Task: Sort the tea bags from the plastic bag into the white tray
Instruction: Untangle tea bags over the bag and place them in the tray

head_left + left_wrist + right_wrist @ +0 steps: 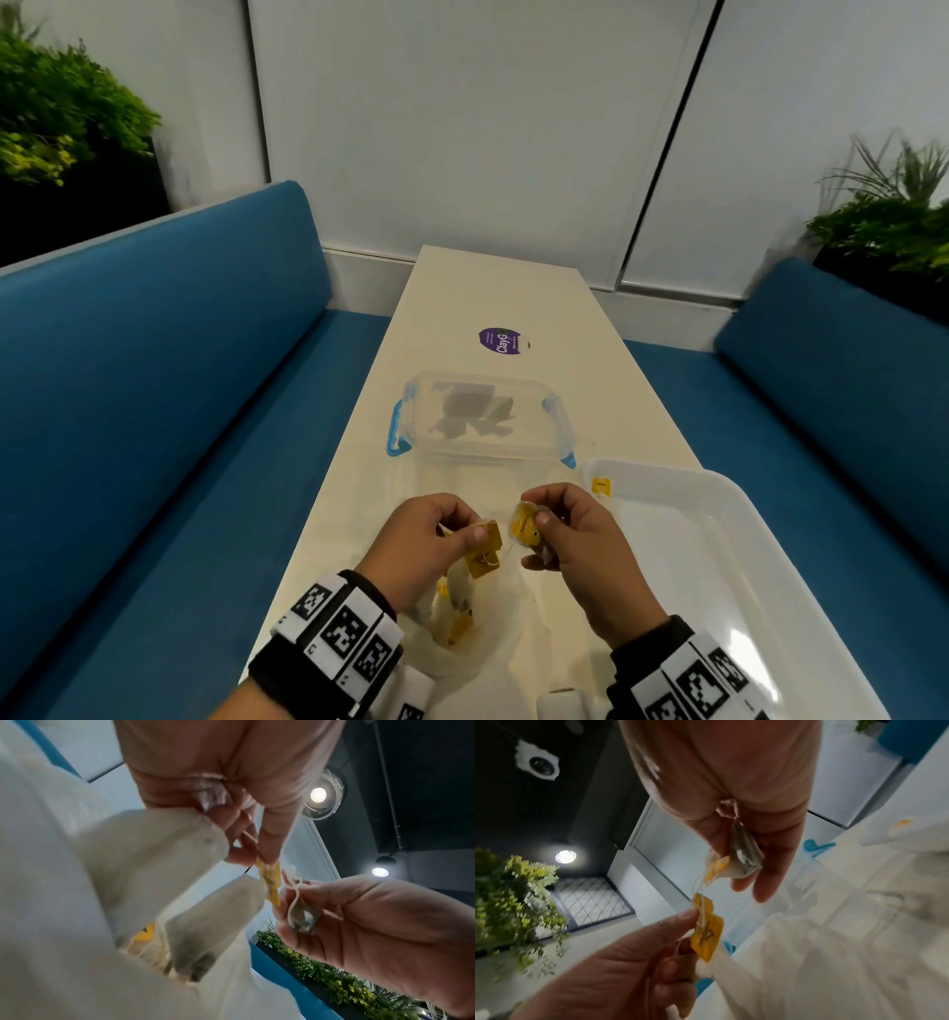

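Observation:
My left hand (470,532) pinches a yellow paper tag (488,539) over the table. Several tea bags (459,586) hang from it on strings above the open plastic bag (462,647). In the left wrist view the left hand (264,854) pinches that yellow tag (270,882), with the tea bags (205,923) below. My right hand (536,519) grips one tea bag (744,845) with its own yellow tag (717,866). A thin string runs between the two tags. The white tray (744,591) lies to the right, one yellow tag (601,485) in its near-left corner.
A clear plastic box (482,416) with blue clasps stands just beyond my hands on the long cream table (513,298). A purple sticker (503,340) lies farther back. Blue benches flank the table on both sides, with plants behind them.

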Available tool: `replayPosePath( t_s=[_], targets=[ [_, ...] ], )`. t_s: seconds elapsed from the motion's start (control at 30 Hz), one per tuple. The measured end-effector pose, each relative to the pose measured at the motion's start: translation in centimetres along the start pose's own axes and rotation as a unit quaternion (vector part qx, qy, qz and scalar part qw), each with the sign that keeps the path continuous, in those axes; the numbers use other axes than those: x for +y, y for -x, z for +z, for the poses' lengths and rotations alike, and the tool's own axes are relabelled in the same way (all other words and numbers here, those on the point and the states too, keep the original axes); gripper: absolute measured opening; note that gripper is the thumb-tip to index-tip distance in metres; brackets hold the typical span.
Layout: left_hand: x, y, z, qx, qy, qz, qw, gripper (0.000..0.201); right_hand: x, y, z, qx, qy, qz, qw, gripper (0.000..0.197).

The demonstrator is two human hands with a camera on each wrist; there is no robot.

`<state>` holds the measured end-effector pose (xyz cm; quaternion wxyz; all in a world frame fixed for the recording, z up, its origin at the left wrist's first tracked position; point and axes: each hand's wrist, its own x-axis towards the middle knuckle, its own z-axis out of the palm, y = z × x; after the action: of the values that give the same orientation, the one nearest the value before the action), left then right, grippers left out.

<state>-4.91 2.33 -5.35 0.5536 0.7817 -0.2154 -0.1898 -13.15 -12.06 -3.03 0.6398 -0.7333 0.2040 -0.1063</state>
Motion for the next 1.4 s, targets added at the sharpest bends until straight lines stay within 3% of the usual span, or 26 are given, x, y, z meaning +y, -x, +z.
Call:
replayPosePath(
  t_s=[0.13, 0.3, 0.57, 0.63, 0.8, 1.03, 1.2, 1.4],
  targets=[
    [0.1, -0.2, 0.6, 0.008, 0.045, -0.020, 0.999, 0.015, 0.7, -0.5, -0.4, 0.001, 0.040, -0.001, 0.999, 0.019],
    [0.4, -0.3, 1.3, 0.027, 0.064, -0.027, 0.997, 0.023, 1.3, -0.7, -1.0, 0.022, 0.121, -0.075, 0.990, 0.024],
    [1.0, -0.1, 2.8, 0.054, 0.059, -0.012, 0.997, 0.024, 0.2, -1.4, -2.4, -0.101, 0.216, -0.074, 0.968, 0.014],
    [0.9, 0.2, 3.0, 0.060, 0.049, -0.013, 0.997, 0.024, 0.0, -1.7, -2.2, -0.115, 0.209, -0.057, 0.969, 0.007],
    [0.9, 0.6, 3.0, 0.083, 0.009, -0.003, 0.997, 0.023, 0.1, -1.6, -2.3, -0.140, 0.169, -0.020, 0.975, 0.012],
    [1.1, 1.0, 3.2, 0.130, -0.065, 0.019, 0.989, 0.021, 0.6, -2.0, -2.2, -0.110, 0.073, 0.032, 0.991, 0.018],
    [1.0, 0.4, 3.6, 0.111, -0.064, 0.022, 0.991, 0.016, 1.1, -2.1, -2.1, -0.094, 0.034, 0.031, 0.995, 0.017],
    [1.0, -0.4, 3.7, 0.100, -0.074, 0.022, 0.992, 0.013, 1.3, -2.2, -2.0, -0.111, 0.069, 0.003, 0.991, 0.019]
  ],
)
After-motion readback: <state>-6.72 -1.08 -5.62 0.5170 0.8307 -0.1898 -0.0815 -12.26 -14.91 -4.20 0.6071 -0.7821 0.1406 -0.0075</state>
